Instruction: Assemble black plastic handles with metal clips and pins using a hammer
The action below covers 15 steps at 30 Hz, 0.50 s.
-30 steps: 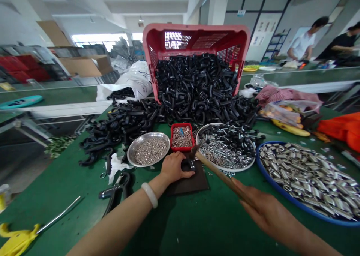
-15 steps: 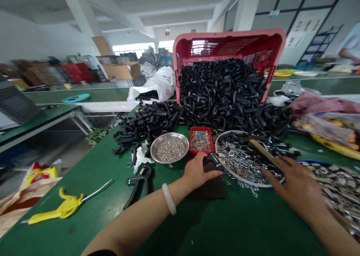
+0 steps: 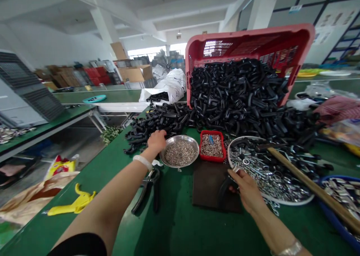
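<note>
My left hand (image 3: 156, 140), with a pale bangle at the wrist, is at the near edge of a heap of black curved handles (image 3: 165, 117), beside a metal dish of small fasteners (image 3: 180, 153). Its fingers are curled, and what they hold, if anything, is hidden. My right hand (image 3: 247, 190) grips a black curved handle (image 3: 225, 188) with a shiny metal end, over a dark brown pad (image 3: 206, 184). A hammer (image 3: 295, 173) lies over the round tray of metal parts (image 3: 264, 194), its wooden shaft slanting to the lower right.
A tipped red crate (image 3: 250, 36) spills black handles at the back. Between dish and tray is a small red box of fasteners (image 3: 212, 158). Black-handled pliers (image 3: 150, 188) and a yellow tool (image 3: 73, 205) lie at left. A blue-rimmed container (image 3: 327, 211) stands at right.
My left hand has left the black handle at the pad and moved left to the heap. My right hand has let go of the hammer and now holds a black handle. The view has shifted left.
</note>
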Each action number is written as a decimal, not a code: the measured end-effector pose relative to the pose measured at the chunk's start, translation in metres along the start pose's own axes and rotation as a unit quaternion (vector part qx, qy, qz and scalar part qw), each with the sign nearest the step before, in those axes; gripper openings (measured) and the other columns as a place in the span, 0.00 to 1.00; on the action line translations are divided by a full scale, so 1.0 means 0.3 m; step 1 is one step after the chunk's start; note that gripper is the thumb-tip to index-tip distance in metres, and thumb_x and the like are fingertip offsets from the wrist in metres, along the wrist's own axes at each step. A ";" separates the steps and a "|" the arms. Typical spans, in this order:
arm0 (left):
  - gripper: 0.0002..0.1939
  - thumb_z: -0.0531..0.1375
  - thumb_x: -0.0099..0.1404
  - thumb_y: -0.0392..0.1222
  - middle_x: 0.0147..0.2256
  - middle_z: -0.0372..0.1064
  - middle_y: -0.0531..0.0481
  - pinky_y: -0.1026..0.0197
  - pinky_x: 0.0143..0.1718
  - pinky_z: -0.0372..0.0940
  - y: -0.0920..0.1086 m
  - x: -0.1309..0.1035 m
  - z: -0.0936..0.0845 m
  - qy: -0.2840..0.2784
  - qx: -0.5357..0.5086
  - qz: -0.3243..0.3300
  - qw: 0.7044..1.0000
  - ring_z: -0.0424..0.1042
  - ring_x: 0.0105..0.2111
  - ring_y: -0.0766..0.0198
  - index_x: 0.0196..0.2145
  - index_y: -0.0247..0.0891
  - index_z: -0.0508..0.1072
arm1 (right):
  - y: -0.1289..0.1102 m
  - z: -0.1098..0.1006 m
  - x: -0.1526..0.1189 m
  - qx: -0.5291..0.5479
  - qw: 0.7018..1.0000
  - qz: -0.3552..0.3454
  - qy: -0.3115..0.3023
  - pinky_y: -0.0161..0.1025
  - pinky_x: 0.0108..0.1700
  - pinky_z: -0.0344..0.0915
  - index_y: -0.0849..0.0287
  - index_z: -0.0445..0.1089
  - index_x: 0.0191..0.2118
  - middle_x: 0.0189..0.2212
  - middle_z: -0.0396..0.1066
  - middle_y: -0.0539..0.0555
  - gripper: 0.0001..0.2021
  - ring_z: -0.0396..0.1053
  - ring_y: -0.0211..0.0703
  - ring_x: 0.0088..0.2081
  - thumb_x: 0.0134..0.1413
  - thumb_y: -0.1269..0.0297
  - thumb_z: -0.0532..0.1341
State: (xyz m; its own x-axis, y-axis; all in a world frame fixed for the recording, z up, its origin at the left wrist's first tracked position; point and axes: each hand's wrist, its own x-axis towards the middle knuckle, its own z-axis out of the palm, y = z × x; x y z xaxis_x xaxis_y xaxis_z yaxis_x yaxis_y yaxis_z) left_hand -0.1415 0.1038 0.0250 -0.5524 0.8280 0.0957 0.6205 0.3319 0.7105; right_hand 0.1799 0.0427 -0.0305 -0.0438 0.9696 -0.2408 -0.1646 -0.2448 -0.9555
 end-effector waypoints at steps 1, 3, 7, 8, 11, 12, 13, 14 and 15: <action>0.06 0.60 0.50 0.38 0.38 0.67 0.42 0.56 0.43 0.57 -0.041 0.065 -0.018 0.001 -0.018 -0.036 0.999 0.61 0.48 0.49 0.29 0.37 0.69 | 0.007 0.000 -0.004 -0.011 1.000 -0.004 -0.002 0.29 0.17 0.57 0.58 0.60 0.28 0.19 0.64 0.44 0.14 0.61 0.31 0.17 0.42 0.55 0.63; 0.08 0.63 0.47 0.38 0.30 0.68 0.43 0.58 0.38 0.59 -0.102 0.152 -0.025 -0.010 -0.054 -0.083 0.995 0.65 0.44 0.49 0.25 0.36 0.67 | 0.016 0.005 -0.005 -0.032 0.999 -0.017 0.001 0.30 0.17 0.57 0.58 0.59 0.28 0.17 0.63 0.44 0.14 0.61 0.32 0.17 0.43 0.55 0.62; 0.10 0.63 0.47 0.36 0.18 0.62 0.51 0.64 0.25 0.60 -0.131 0.210 0.008 -0.051 -0.174 -0.142 0.973 0.68 0.27 0.60 0.21 0.36 0.63 | 0.025 0.006 0.006 -0.077 0.997 -0.021 -0.005 0.30 0.16 0.56 0.58 0.59 0.27 0.17 0.63 0.43 0.14 0.62 0.32 0.16 0.45 0.54 0.61; 0.09 0.62 0.48 0.35 0.17 0.61 0.53 0.66 0.23 0.60 -0.126 0.214 0.010 -0.064 -0.213 -0.154 0.963 0.66 0.23 0.64 0.20 0.35 0.62 | 0.027 0.004 0.009 -0.081 0.997 -0.018 -0.006 0.30 0.16 0.56 0.58 0.58 0.28 0.17 0.63 0.43 0.14 0.62 0.32 0.16 0.45 0.53 0.61; 0.08 0.56 0.55 0.34 0.17 0.59 0.54 0.70 0.19 0.58 -0.104 0.218 -0.013 -0.115 -0.329 -0.174 0.921 0.61 0.18 0.72 0.20 0.35 0.61 | 0.033 -0.002 0.015 -0.083 0.996 -0.014 -0.015 0.29 0.17 0.56 0.58 0.58 0.28 0.18 0.63 0.43 0.14 0.62 0.32 0.16 0.46 0.53 0.60; 0.09 0.54 0.56 0.33 0.17 0.58 0.55 0.72 0.18 0.57 -0.098 0.214 -0.026 -0.133 -0.363 -0.176 0.905 0.59 0.17 0.74 0.20 0.35 0.60 | 0.035 -0.003 0.017 -0.085 0.996 -0.015 -0.017 0.29 0.17 0.56 0.58 0.58 0.28 0.18 0.62 0.43 0.14 0.62 0.32 0.16 0.46 0.53 0.60; 0.09 0.53 0.56 0.32 0.17 0.57 0.55 0.73 0.16 0.56 -0.091 0.207 -0.039 -0.151 -0.392 -0.178 0.890 0.58 0.16 0.75 0.20 0.34 0.60 | 0.036 -0.002 0.018 -0.089 0.996 -0.017 -0.017 0.29 0.16 0.56 0.58 0.58 0.28 0.18 0.62 0.43 0.14 0.62 0.31 0.16 0.46 0.53 0.60; 0.08 0.52 0.55 0.31 0.17 0.57 0.55 0.73 0.14 0.54 -0.084 0.194 -0.050 -0.166 -0.416 -0.180 0.876 0.56 0.15 0.75 0.20 0.34 0.60 | 0.036 0.001 0.020 -0.092 0.995 -0.020 -0.015 0.29 0.16 0.56 0.58 0.58 0.28 0.18 0.62 0.43 0.15 0.62 0.31 0.16 0.45 0.53 0.60; 0.07 0.52 0.54 0.30 0.17 0.56 0.55 0.73 0.13 0.53 -0.076 0.177 -0.058 -0.179 -0.437 -0.181 0.863 0.55 0.15 0.75 0.20 0.34 0.60 | 0.035 0.005 0.021 -0.094 0.995 -0.024 -0.013 0.28 0.15 0.55 0.58 0.58 0.28 0.17 0.62 0.43 0.15 0.62 0.31 0.16 0.45 0.53 0.61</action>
State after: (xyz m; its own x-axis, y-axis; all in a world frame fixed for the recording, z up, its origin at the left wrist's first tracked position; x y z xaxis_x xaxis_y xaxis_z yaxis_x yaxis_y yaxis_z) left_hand -0.1947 0.1323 0.0260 -0.3168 0.8800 -0.3539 -0.2999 0.2611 0.9175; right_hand 0.1766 0.0462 -0.0418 -0.0669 0.9791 -0.1919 0.0201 -0.1909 -0.9814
